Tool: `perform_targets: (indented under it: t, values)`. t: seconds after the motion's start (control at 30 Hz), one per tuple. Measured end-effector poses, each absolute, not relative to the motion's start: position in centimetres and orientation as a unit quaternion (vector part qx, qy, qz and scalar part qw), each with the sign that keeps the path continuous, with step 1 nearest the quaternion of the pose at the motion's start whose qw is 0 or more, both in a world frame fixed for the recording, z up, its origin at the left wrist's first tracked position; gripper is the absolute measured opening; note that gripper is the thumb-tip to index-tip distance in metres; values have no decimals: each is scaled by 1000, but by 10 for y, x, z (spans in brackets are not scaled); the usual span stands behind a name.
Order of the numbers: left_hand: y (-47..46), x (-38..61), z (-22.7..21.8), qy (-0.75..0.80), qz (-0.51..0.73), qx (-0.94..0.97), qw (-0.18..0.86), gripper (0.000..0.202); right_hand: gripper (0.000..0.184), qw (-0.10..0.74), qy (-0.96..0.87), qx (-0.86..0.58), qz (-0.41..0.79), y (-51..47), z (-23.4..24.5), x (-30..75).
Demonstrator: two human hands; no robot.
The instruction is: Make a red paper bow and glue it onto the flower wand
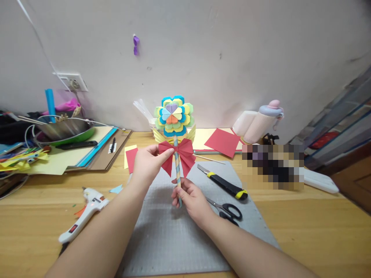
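Observation:
A folded paper flower wand (174,116) stands upright in front of me, its layered petals blue, yellow, green and multicoloured at the centre. A pleated red paper bow (187,154) sits on its striped stick (177,170), with yellow pleated wings (189,135) behind. My left hand (150,160) pinches the bow near its middle, thumb at the front. Lower down, my right hand (193,199) has its fingers closed round the stick's bottom end. To the right of that hand lie black-handled scissors (230,212) and a utility knife (226,184) on the grey cutting mat (171,243).
A white hot glue gun (85,214) lies at left beside paper scraps (116,189). Behind it are stacked papers (106,154) and a metal bowl (62,127). Red paper (222,142) and a capped bottle (263,121) stand near the wall; a blurred patch covers items at right.

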State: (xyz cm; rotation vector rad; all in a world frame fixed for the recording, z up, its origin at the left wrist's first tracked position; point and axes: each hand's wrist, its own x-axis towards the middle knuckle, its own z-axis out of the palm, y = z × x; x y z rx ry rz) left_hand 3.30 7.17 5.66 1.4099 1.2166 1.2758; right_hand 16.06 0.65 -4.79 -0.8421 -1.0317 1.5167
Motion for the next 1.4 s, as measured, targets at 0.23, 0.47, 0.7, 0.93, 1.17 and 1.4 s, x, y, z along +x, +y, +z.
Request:
perform_targets:
  t: [0.23, 0.47, 0.7, 0.93, 1.17, 1.4]
  values:
    - [70, 35, 57, 485, 511, 554, 443, 33, 31, 531, -449, -363, 620, 5, -48, 160]
    - [69, 36, 58, 486, 508, 550, 450, 33, 27, 528, -460, -376, 607, 4, -47, 160]
    - [68, 35, 59, 495, 501, 552, 446, 34, 26, 526, -465, -381, 602, 3, -46, 160]
    - [68, 36, 59, 493, 501, 551, 451, 35, 26, 523, -468, -382, 601, 3, -46, 159]
    - [67, 36, 59, 490, 501, 552, 452, 36, 26, 522, -469, -386, 599, 3, -44, 160]
    - [67, 35, 58, 489, 502, 552, 451, 36, 26, 522, -468, -391, 596, 3, -45, 159]
